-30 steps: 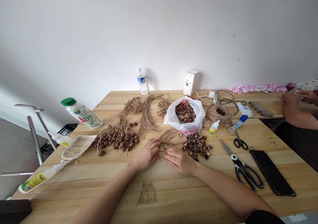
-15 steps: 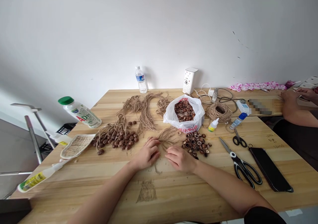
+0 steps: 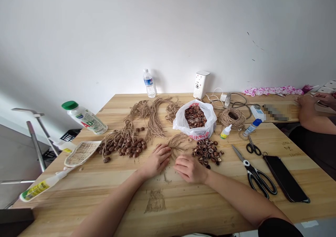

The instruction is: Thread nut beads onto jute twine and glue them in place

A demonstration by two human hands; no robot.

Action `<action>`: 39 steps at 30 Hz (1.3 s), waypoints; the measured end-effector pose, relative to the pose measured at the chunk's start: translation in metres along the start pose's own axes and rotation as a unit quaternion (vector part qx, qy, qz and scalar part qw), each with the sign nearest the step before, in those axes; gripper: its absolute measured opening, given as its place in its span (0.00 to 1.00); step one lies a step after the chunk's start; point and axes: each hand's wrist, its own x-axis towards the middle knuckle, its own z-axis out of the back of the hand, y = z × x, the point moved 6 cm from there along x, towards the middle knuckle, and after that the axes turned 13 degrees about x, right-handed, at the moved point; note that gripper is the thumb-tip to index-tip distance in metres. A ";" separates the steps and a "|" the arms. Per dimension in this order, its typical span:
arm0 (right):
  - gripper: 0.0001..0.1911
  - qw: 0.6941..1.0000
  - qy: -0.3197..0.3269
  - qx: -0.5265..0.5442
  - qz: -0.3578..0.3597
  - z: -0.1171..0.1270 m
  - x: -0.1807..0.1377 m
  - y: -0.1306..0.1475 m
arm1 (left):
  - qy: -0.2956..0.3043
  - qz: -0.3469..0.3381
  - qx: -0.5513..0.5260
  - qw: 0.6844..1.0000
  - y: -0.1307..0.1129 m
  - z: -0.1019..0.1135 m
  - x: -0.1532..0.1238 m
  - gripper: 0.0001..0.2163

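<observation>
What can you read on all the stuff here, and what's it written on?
"AD": green-capped bottle; its smaller print is too small.
Bag: red writing, too creased to read.
Water bottle, yellow-labelled bottles, blue-capped bottle, white box: too small or blurred.
Table: scribbles on the right, too faint.

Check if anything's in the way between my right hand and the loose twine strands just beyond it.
Nothing visible stands between your right hand and the loose twine strands. The pile of brown shells lies to their right, and the white plastic bag sits farther back.
</observation>
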 end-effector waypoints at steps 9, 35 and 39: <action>0.07 0.999 0.028 0.001 0.029 -0.005 0.000 0.002 | 0.031 0.003 0.012 0.999 -0.001 -0.002 -0.001 0.17; 0.07 0.996 -0.055 -0.036 -0.066 0.006 -0.001 -0.009 | 0.060 0.000 0.045 0.997 -0.003 -0.009 -0.002 0.20; 0.08 0.996 -0.060 -0.027 -0.051 0.006 -0.002 -0.008 | 0.043 -0.001 0.064 0.997 -0.004 -0.008 -0.004 0.22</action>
